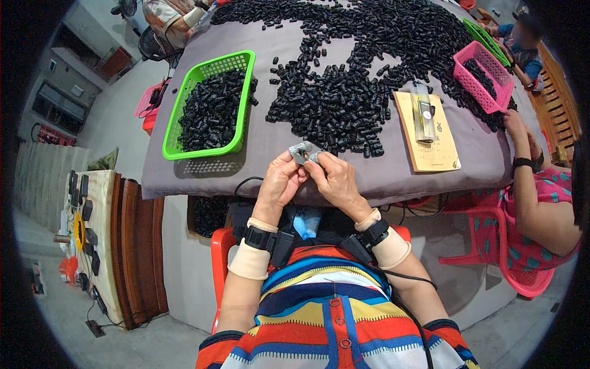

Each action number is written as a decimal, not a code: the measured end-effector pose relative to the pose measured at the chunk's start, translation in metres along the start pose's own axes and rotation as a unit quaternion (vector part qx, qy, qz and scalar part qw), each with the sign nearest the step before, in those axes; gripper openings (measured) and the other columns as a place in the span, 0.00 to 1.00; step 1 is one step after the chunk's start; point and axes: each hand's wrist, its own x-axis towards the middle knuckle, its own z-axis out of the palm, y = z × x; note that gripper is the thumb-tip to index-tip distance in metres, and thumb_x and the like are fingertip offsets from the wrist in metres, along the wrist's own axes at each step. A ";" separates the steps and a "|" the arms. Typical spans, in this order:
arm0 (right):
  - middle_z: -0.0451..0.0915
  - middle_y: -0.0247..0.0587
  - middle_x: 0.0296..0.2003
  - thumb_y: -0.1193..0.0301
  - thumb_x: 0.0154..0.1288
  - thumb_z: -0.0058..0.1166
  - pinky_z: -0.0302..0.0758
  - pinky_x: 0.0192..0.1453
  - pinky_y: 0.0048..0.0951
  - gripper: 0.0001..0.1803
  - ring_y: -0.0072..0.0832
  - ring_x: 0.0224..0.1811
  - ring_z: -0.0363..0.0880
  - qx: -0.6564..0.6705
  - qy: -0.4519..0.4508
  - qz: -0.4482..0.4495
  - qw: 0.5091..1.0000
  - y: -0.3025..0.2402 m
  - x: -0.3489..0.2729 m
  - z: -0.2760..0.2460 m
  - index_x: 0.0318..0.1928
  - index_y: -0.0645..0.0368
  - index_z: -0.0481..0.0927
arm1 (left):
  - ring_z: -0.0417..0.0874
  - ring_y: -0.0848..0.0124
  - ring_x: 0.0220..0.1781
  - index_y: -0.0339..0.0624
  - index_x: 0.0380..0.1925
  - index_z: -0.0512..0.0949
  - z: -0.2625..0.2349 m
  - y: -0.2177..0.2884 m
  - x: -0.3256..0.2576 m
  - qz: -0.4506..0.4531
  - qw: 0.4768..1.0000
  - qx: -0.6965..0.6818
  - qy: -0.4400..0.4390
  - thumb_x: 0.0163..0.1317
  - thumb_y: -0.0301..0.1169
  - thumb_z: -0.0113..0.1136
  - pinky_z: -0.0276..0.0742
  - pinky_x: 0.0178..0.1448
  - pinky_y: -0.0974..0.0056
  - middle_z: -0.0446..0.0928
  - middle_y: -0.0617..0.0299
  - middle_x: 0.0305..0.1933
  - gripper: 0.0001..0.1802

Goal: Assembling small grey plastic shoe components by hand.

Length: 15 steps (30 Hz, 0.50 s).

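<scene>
Pinching a small grey piece (pixel 302 151) between the fingertips of both hands, the person holds it just above the near edge of the table (pixel 270 138), which is covered in a grey cloth. The left hand (pixel 281 181) curls up from below with thumb and forefinger closed on the piece's left end. The right hand (pixel 335 178) meets it from the other side, fingers bent and closed on the right end, so that the two hands touch at the fingertips. Both forearms rise from the lower edge and angle inward, each wearing a beige wrist wrap and a black strapped device with a cable.

Just beyond the hands lies a broad heap of small black plastic parts (pixel 344 92), spread across the cloth. To the left of it stands a green basket (pixel 184 150) filled with the same black parts. To the right lies a tan booklet (pixel 430 150) with a clear tube on top, and farther right a pink basket (pixel 485 92). Another person's hand (pixel 513 123) rests at the table's right edge, near the pink basket.
</scene>
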 end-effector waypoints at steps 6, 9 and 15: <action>0.74 0.44 0.23 0.64 0.60 0.54 0.68 0.23 0.40 0.13 0.45 0.23 0.75 -0.017 0.011 -0.004 1.000 0.001 0.000 0.003 0.25 0.59 0.72 | 0.72 0.81 0.27 0.37 0.44 0.76 0.003 0.000 -0.001 -0.001 1.000 0.019 0.024 0.62 0.23 0.51 0.69 0.30 0.77 0.77 0.64 0.36 0.11; 0.75 0.44 0.23 0.64 0.60 0.54 0.68 0.24 0.40 0.13 0.45 0.23 0.75 -0.016 0.013 -0.001 1.000 0.000 0.000 0.004 0.24 0.59 0.72 | 0.72 0.81 0.27 0.37 0.43 0.76 0.002 0.000 -0.001 -0.003 0.999 0.025 0.021 0.62 0.23 0.51 0.69 0.30 0.77 0.77 0.64 0.36 0.11; 0.74 0.44 0.23 0.64 0.60 0.53 0.68 0.22 0.40 0.13 0.44 0.23 0.75 -0.034 0.018 0.004 0.999 -0.003 0.000 0.004 0.25 0.59 0.72 | 0.72 0.80 0.28 0.36 0.44 0.75 0.001 0.000 0.001 -0.006 0.999 0.030 0.020 0.62 0.23 0.49 0.70 0.31 0.76 0.77 0.64 0.35 0.11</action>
